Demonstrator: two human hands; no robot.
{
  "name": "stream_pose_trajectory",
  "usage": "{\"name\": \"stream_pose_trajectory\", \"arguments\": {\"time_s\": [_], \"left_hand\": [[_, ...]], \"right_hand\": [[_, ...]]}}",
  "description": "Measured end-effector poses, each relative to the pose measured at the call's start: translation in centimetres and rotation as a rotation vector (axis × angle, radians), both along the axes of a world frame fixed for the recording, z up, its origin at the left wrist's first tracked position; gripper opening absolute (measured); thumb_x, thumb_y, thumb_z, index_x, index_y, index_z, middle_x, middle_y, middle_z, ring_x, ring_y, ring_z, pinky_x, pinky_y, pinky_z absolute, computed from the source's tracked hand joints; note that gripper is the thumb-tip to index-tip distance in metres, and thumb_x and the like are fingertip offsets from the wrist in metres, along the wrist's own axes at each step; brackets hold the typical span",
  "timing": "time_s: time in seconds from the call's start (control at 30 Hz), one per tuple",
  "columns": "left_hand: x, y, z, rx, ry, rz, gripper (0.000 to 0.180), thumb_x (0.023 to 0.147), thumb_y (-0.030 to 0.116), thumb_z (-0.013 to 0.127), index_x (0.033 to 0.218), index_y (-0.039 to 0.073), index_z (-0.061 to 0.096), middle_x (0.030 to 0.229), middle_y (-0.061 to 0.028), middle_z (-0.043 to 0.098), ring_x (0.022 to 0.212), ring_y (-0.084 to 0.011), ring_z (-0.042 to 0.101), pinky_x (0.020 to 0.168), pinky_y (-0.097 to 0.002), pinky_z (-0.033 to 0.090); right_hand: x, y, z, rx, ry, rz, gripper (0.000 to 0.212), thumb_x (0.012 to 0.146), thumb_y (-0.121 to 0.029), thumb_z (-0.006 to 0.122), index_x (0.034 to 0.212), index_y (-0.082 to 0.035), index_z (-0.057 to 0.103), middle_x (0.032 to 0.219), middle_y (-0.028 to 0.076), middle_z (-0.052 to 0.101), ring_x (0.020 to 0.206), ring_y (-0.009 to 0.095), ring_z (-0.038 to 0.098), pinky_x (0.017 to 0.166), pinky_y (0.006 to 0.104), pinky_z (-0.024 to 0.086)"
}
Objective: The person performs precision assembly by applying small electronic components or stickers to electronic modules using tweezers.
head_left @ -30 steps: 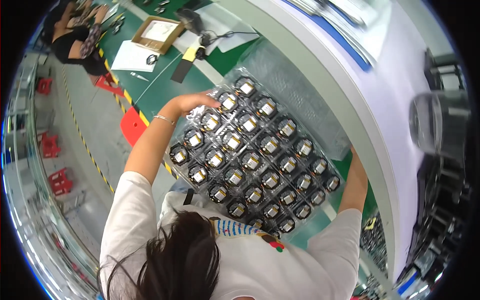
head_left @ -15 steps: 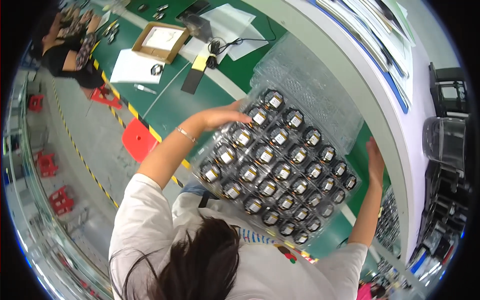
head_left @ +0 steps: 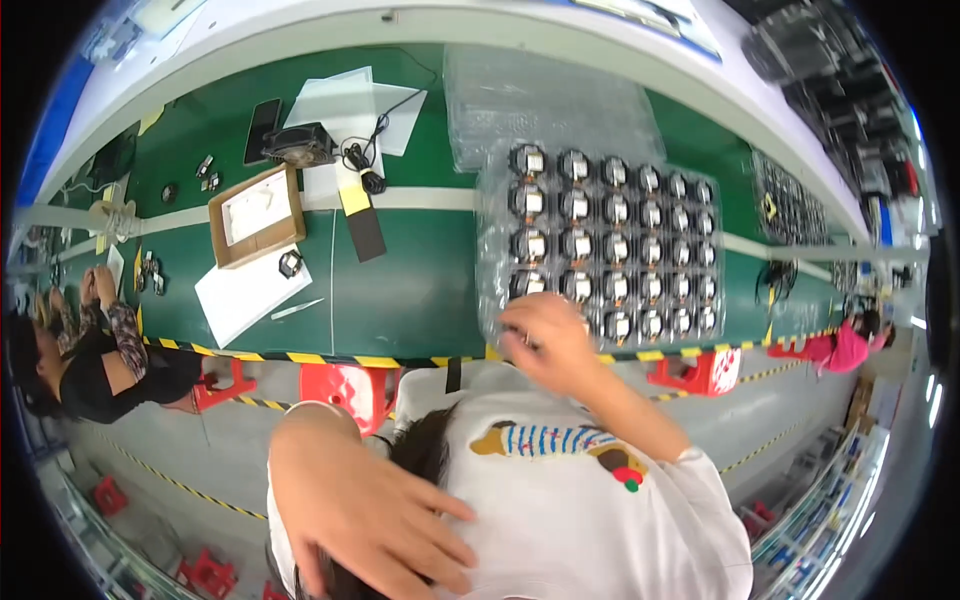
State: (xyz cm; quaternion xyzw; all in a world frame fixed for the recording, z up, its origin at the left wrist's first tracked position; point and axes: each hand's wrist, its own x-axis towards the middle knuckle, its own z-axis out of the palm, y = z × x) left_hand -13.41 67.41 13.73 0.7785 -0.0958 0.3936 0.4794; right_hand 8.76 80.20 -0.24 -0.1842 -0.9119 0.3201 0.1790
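Note:
A clear plastic tray (head_left: 488,260) lies on the green bench, filled with rows of round black parts (head_left: 617,250) with white labels. My right hand (head_left: 550,340) is at the tray's near left corner, its fingers curled around a dark round part (head_left: 527,342) that they mostly cover. My left hand (head_left: 370,505) is raised close to the camera, beside my dark hair and white shirt. Its fingers are spread and hold nothing.
Behind the tray lies an empty clear tray (head_left: 550,100). Left of it are a cardboard box (head_left: 258,215), white paper (head_left: 235,305) with one round black part (head_left: 290,263), a thin white tool (head_left: 298,310) and a coiled black cable (head_left: 372,182). People sit at both bench ends.
The filled tray, held tilted between both hands before, now lies flat on the bench. My left hand has come back toward my head; my right hand has moved to the tray's near left corner.

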Motion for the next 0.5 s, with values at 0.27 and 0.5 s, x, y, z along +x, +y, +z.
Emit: {"name": "stream_pose_trajectory", "arguments": {"time_s": [0.27,0.5], "left_hand": [[0.4,-16.6,7.0,0.31,0.415,-0.233,0.029,0.084,0.014,0.049,0.107,-0.001,0.058,0.091,-0.0092,0.057,0.084,-0.0225,0.056,0.069,-0.0319,0.043],[1.6,-34.3,13.4,0.736,0.451,0.076,0.032,0.087,0.017,0.055,0.115,0.001,0.056,0.12,-0.0188,0.054,0.105,-0.0285,0.054,0.093,-0.0475,0.04]], "right_hand": [[-2.5,-13.7,-9.8,-0.088,-0.152,0.19,0.018,0.077,-0.019,0.063,0.09,-0.006,0.064,0.087,0.014,0.062,0.086,0.033,0.061,0.076,0.0439,0.049],[-1.4,-15.6,-17.7,-0.071,-0.33,0.195,0.021,0.078,-0.02,0.065,0.094,-0.006,0.065,0.09,0.015,0.063,0.09,0.034,0.06,0.079,0.0441,0.048]]}}
